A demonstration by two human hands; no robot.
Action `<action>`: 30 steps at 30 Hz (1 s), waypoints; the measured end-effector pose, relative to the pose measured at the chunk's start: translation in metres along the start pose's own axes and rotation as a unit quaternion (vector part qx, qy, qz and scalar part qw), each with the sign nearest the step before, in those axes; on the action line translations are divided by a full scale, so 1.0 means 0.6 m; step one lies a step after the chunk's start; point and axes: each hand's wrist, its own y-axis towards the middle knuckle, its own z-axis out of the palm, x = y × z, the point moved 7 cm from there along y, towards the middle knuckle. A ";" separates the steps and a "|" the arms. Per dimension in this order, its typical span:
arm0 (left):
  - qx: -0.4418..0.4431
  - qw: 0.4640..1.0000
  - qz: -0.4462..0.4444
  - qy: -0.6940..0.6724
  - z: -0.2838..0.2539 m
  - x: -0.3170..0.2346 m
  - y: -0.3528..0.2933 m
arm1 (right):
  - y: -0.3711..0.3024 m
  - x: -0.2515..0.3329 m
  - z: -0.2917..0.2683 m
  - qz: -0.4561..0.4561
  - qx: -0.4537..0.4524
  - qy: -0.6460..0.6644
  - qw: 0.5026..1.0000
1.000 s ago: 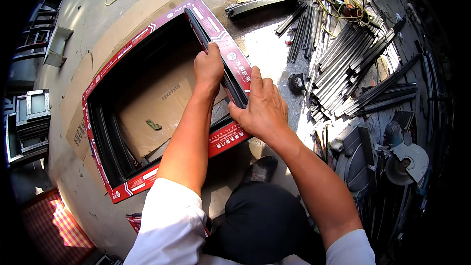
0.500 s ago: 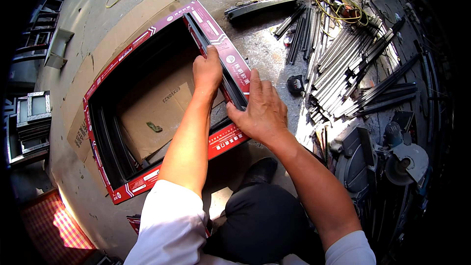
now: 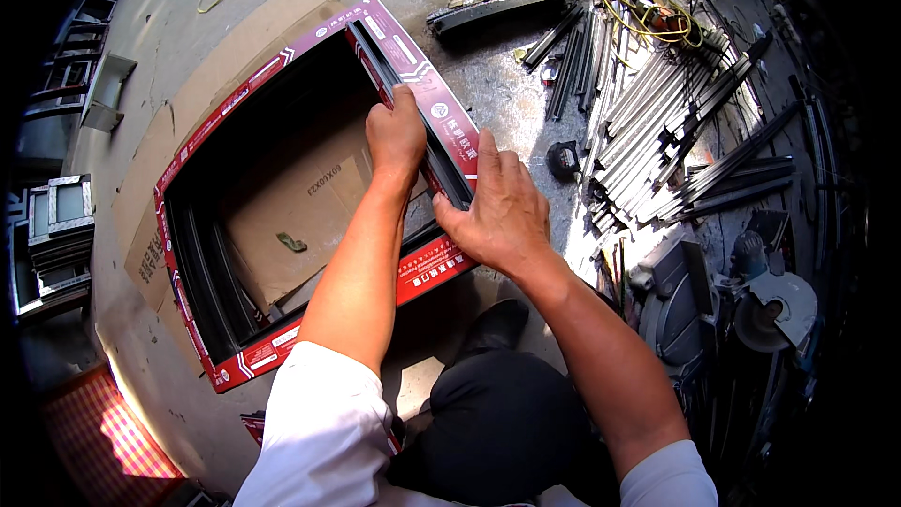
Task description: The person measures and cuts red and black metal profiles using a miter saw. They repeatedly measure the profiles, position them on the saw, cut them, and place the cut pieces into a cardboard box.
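A large rectangular window frame [image 3: 439, 113], black inside and wrapped in red and purple printed film, lies across flattened cardboard [image 3: 300, 197]. A dark metal strip [image 3: 377, 66] runs along the frame's right side. Midway along that side, my left hand [image 3: 395, 131] is closed round the strip, its thumb pointing away from me along it. At the near right corner, my right hand [image 3: 497, 207] straddles the frame's side. Its thumb presses by the strip's near end, and its fingers stretch over the outer edge. The palm side of each hand is hidden.
Many loose metal strips [image 3: 648, 131] are heaped on the right, near a black tape measure [image 3: 564, 161]. A cut-off saw [image 3: 771, 312] stands at the lower right, and a yellow cable [image 3: 615, 0] lies beyond the heap. Smaller frames [image 3: 61, 225] are stacked at the left.
The whole view has shifted very slightly. Both hands keep the same hold on the strip and frame.
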 end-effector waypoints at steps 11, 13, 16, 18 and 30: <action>0.021 0.999 -0.008 0.027 0.016 -0.017 -0.004 | -0.001 -0.007 -0.001 -0.018 -0.036 0.025 0.999; 0.024 1.000 0.004 0.020 0.018 -0.024 -0.009 | 0.000 -0.009 -0.002 -0.013 -0.042 0.024 0.999; 0.027 0.999 0.012 0.038 0.014 -0.020 -0.002 | 0.000 -0.003 -0.003 -0.007 -0.044 0.031 0.999; 0.029 0.998 0.016 0.057 0.013 -0.018 0.002 | 0.001 -0.004 -0.002 -0.003 -0.040 0.037 0.999; 0.064 0.998 -0.019 -0.010 0.025 0.016 0.014 | -0.001 -0.002 -0.007 -0.038 -0.106 0.042 0.993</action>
